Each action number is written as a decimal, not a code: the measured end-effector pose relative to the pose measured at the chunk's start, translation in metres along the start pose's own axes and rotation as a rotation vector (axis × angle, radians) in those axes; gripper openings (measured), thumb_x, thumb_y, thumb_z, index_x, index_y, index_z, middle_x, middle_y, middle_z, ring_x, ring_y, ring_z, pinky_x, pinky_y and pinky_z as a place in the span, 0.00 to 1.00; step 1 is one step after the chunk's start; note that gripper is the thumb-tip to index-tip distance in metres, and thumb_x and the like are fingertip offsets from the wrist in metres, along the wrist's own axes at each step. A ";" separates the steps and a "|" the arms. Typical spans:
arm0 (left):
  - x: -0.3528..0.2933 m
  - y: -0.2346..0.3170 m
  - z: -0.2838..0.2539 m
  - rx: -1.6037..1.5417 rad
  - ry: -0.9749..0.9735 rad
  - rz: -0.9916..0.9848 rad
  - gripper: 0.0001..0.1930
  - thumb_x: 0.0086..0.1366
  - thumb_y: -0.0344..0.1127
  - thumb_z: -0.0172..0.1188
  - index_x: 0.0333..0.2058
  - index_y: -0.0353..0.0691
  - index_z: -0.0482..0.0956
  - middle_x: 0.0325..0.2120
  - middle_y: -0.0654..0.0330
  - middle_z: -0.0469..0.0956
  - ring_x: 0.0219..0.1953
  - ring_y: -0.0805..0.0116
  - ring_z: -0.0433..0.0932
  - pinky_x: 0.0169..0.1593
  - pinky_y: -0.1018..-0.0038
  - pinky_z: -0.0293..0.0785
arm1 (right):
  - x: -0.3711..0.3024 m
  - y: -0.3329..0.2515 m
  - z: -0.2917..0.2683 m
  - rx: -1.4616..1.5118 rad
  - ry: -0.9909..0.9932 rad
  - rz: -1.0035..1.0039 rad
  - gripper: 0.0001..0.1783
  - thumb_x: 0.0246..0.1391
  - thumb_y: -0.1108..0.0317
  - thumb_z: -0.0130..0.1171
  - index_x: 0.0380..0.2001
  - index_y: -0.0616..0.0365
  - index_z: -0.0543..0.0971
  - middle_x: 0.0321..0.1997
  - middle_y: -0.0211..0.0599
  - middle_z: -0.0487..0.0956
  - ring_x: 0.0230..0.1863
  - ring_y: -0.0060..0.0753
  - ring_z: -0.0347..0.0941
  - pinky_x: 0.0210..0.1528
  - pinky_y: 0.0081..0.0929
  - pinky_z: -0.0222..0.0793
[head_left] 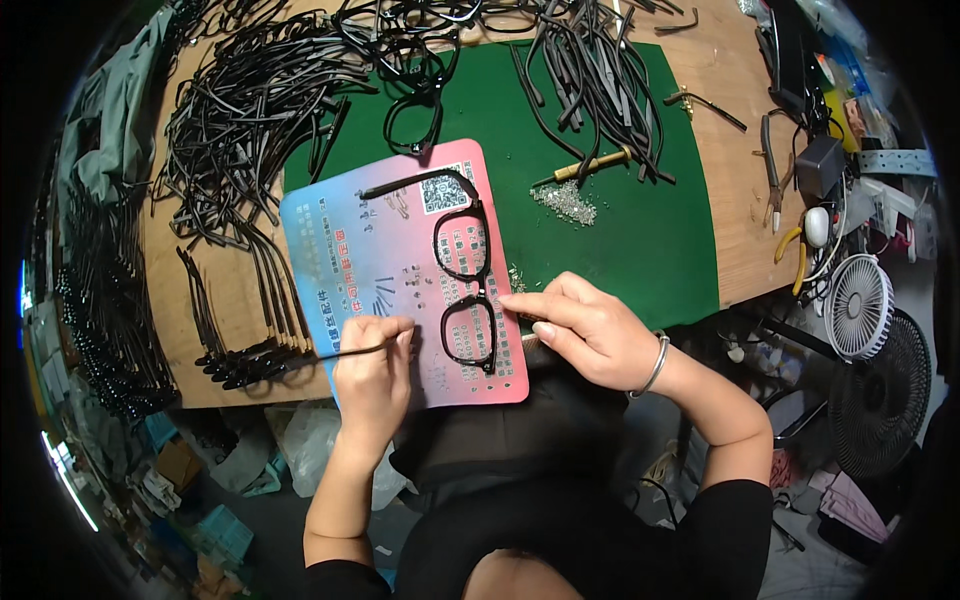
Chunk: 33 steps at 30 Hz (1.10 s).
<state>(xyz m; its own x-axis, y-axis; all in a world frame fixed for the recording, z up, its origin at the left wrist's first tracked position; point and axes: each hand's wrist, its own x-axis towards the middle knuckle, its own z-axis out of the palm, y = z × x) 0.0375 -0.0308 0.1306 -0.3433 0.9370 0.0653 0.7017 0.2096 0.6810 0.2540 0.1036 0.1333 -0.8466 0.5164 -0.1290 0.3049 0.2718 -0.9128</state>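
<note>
A pink and blue printed mat lies tilted at the front of the table. On it rests a black glasses frame, with one temple reaching left from its far end. My left hand is closed over the mat's near left part, pinching a thin dark glasses temple. My right hand is at the mat's right edge, index finger stretched toward the frame's bridge, thumb apart from it, other fingers curled. Whether the fingertip touches the frame, I cannot tell. Tiny metal parts and screws lie on the mat.
A green cloth holds a brass-coloured screwdriver beside a heap of small clear pieces. Piles of dark temples cover the far left, with another bundle beyond the screwdriver. Pliers and a white fan are at right.
</note>
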 end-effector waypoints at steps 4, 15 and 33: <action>0.004 -0.003 -0.002 0.099 0.029 0.075 0.08 0.53 0.21 0.60 0.34 0.36 0.77 0.26 0.52 0.75 0.29 0.58 0.75 0.31 0.71 0.71 | 0.002 -0.002 -0.006 -0.034 -0.026 0.037 0.19 0.56 0.67 0.48 0.52 0.49 0.72 0.34 0.38 0.69 0.31 0.37 0.70 0.36 0.30 0.69; -0.007 0.021 0.019 -0.030 -0.151 0.568 0.09 0.44 0.27 0.66 0.28 0.37 0.80 0.31 0.56 0.80 0.38 0.60 0.80 0.42 0.67 0.77 | -0.002 -0.002 0.001 -0.005 -0.025 0.086 0.20 0.55 0.72 0.49 0.52 0.54 0.73 0.33 0.40 0.70 0.33 0.34 0.68 0.40 0.27 0.66; -0.016 0.024 0.028 -0.040 -0.178 0.451 0.09 0.48 0.23 0.67 0.28 0.35 0.75 0.28 0.55 0.81 0.40 0.57 0.80 0.51 0.60 0.72 | -0.001 0.010 0.000 0.028 0.026 0.021 0.20 0.54 0.69 0.51 0.52 0.49 0.74 0.30 0.38 0.70 0.32 0.36 0.68 0.37 0.29 0.67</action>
<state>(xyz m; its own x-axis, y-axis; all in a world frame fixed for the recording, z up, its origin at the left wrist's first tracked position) 0.0773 -0.0325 0.1254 0.1045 0.9659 0.2368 0.7298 -0.2362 0.6416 0.2575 0.1061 0.1246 -0.8285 0.5427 -0.1380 0.3094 0.2381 -0.9206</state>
